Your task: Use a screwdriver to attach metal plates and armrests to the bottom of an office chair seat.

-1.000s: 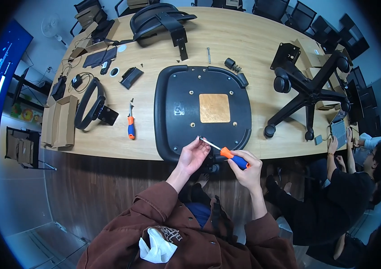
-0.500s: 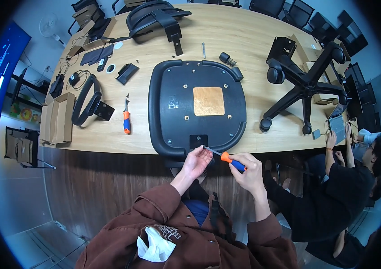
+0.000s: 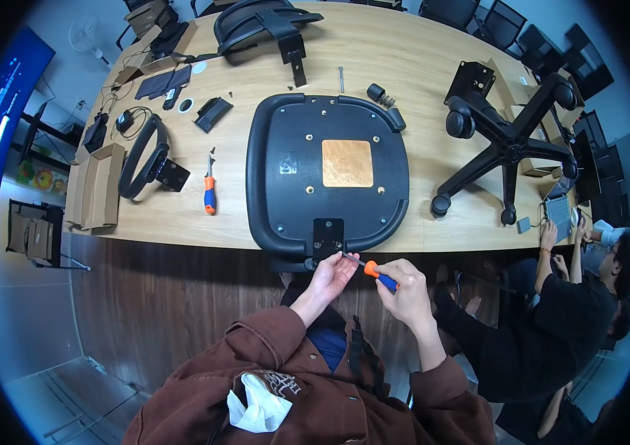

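Observation:
A black chair seat (image 3: 300, 215) lies underside up at the table's near edge, with a bare wooden panel (image 3: 347, 163) in its middle. A black metal bracket (image 3: 328, 231) sits on its near side. My right hand (image 3: 407, 291) is closed around the orange and blue handle of a screwdriver (image 3: 383, 276), whose shaft slants up and left to the bracket's near edge. Beside the tip, my left hand (image 3: 332, 277) is palm up with its fingers stretched out near the shaft. Whether a small screw sits at the tip is too small to tell.
Left of the seat lie a second screwdriver (image 3: 209, 194), a black armrest loop (image 3: 144, 165), an open cardboard box (image 3: 100, 189) and a black block (image 3: 213, 115). Beyond are the backrest (image 3: 259, 26), a bolt (image 3: 341, 79) and a cylinder (image 3: 376, 93). A wheeled base (image 3: 511, 148) and people (image 3: 559, 319) are right.
The screwdriver tip and both hands have come slightly down and away from the bracket's middle, uncovering more of it. My left fingers are straighter. The view has shifted slightly.

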`<move>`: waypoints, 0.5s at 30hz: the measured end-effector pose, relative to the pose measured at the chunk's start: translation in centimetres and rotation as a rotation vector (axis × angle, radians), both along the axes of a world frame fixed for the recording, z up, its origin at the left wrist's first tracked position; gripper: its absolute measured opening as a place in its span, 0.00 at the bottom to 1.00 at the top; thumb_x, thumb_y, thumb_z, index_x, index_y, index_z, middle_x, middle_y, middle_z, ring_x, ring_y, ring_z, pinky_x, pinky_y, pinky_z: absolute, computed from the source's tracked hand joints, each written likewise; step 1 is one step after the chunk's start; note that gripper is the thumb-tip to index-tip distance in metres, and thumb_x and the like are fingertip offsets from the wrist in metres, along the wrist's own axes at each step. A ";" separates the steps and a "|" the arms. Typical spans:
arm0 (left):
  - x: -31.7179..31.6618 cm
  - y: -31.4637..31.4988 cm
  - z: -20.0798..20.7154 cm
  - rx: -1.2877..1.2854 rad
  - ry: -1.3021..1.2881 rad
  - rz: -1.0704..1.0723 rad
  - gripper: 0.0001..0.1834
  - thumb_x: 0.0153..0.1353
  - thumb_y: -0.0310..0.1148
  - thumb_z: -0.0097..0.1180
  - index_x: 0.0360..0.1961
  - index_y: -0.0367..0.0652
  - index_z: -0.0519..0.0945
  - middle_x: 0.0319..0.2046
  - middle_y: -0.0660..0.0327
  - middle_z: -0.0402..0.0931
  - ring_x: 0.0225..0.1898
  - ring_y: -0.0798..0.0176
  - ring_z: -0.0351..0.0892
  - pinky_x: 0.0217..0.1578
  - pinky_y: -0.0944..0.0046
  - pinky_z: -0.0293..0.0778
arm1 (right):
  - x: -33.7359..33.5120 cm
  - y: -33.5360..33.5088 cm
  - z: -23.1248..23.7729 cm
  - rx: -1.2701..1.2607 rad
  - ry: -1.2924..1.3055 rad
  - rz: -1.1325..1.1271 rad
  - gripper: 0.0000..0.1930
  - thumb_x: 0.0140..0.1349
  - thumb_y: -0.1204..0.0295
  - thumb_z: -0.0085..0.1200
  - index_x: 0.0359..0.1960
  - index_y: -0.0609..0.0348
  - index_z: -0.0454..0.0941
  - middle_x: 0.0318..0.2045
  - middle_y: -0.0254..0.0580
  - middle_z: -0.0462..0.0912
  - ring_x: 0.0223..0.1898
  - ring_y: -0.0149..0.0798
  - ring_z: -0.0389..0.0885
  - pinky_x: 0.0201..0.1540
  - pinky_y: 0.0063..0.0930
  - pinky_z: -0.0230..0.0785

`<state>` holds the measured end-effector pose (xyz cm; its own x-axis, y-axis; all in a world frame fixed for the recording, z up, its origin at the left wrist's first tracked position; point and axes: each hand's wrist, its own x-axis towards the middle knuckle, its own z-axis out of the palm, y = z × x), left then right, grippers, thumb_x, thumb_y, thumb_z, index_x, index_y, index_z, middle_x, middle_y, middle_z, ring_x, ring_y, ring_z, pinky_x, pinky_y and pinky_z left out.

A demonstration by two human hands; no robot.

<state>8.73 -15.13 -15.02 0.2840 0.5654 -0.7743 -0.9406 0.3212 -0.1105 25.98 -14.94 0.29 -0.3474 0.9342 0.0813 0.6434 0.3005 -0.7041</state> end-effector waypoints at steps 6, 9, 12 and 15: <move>-0.3 0.1 -1.4 0.010 -0.059 0.027 0.10 0.72 0.29 0.47 0.38 0.31 0.73 0.38 0.49 0.76 0.43 0.54 0.78 0.51 0.54 0.79 | 0.0 0.5 0.2 -0.009 0.010 -0.015 0.15 0.48 0.82 0.63 0.41 0.63 0.84 0.35 0.50 0.83 0.39 0.51 0.84 0.43 0.40 0.77; -0.3 0.3 -1.1 0.013 -0.082 0.030 0.10 0.72 0.29 0.47 0.38 0.31 0.73 0.37 0.50 0.75 0.42 0.54 0.78 0.50 0.54 0.79 | 0.1 0.7 0.2 -0.004 0.014 -0.018 0.15 0.49 0.82 0.63 0.41 0.63 0.84 0.35 0.50 0.83 0.39 0.51 0.84 0.43 0.40 0.77; -0.1 0.5 -0.6 0.024 -0.073 0.001 0.11 0.72 0.30 0.47 0.38 0.30 0.73 0.37 0.50 0.75 0.41 0.54 0.78 0.50 0.54 0.79 | 0.4 0.7 0.2 -0.010 0.006 -0.028 0.15 0.49 0.82 0.63 0.41 0.63 0.84 0.35 0.50 0.83 0.39 0.51 0.84 0.44 0.40 0.77; -0.2 0.7 -0.6 0.024 -0.052 -0.033 0.11 0.73 0.30 0.46 0.38 0.30 0.73 0.37 0.50 0.76 0.41 0.54 0.77 0.50 0.55 0.78 | 0.3 1.0 0.1 0.015 0.017 0.013 0.14 0.49 0.81 0.63 0.40 0.63 0.84 0.35 0.49 0.83 0.39 0.51 0.84 0.44 0.40 0.77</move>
